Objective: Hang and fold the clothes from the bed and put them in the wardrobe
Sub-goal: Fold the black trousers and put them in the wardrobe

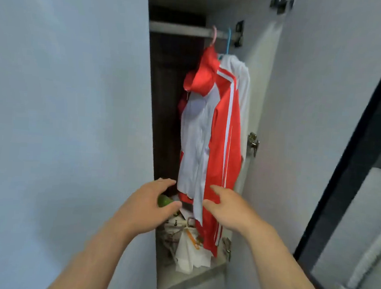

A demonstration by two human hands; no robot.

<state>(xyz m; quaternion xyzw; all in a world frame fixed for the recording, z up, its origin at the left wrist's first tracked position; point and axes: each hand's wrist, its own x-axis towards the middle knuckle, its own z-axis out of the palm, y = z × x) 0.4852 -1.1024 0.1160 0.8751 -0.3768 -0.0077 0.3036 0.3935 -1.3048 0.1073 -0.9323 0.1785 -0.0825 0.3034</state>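
Left hand (146, 203): being held open, fingers spread, partly hiding a blurred green object (164, 201).
Right hand (227, 211): being held open beside the red jacket (222, 133), nothing gripped.

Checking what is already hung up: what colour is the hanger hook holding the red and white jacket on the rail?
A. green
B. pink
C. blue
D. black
B: the jacket hangs from a pink hook on the rail; the blue hook beside it carries the white garment.
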